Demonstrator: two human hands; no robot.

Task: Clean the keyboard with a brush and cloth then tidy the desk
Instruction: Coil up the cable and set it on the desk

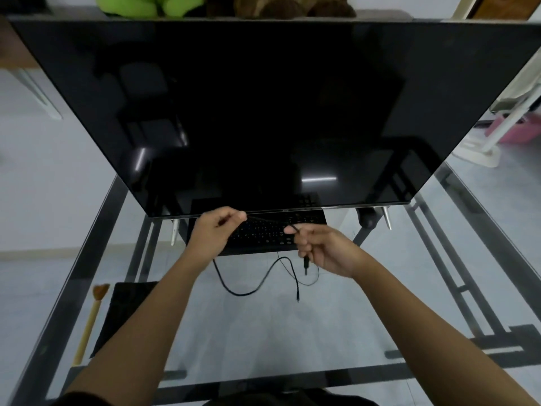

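A black keyboard (pixel 263 232) lies on the glass desk (pixel 263 332), pushed under the lower edge of the big dark monitor (pixel 248 112). My left hand (pixel 213 230) and my right hand (pixel 319 247) hover over the keyboard, each pinching a stretch of its thin black cable (pixel 248 285). The cable runs taut between my fingers, and a plug hangs below my right hand. Its slack loops on the glass toward me. A wooden-handled brush (pixel 90 320) and a black cloth (pixel 123 312) lie at the desk's left side.
The monitor stands on two silver feet (pixel 174 232) at the back of the desk. Green and brown plush toys (pixel 222 5) sit behind its top edge. A pink object (pixel 518 131) and a white stand (pixel 483 150) are on the floor to the right.
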